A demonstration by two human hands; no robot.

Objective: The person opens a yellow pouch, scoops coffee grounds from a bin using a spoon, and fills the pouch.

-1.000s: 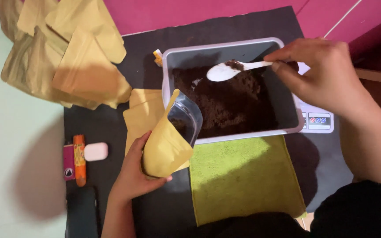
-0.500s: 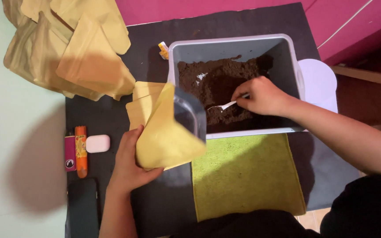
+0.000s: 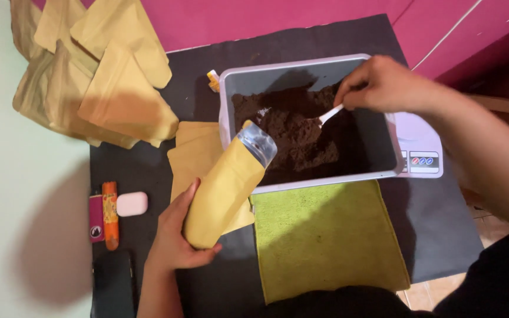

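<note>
Right hand (image 3: 384, 85) farther back now; one spoon (image 3: 329, 113), one pouch (image 3: 225, 191), one tray (image 3: 301, 66).

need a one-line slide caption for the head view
Left hand tilts a yellow pouch toward a grey tub of brown powder while right hand scoops with a white spoon.

1. the left hand (image 3: 175, 238) comes up from the bottom edge on a bare forearm, fingers curled shut in a grasp, thumb lying up along the side.
2. the right hand (image 3: 384, 85) reaches in from the right, knuckles up, fingertips pinched together in a closed grip.
3. the right forearm slants down toward the lower right corner.
</note>
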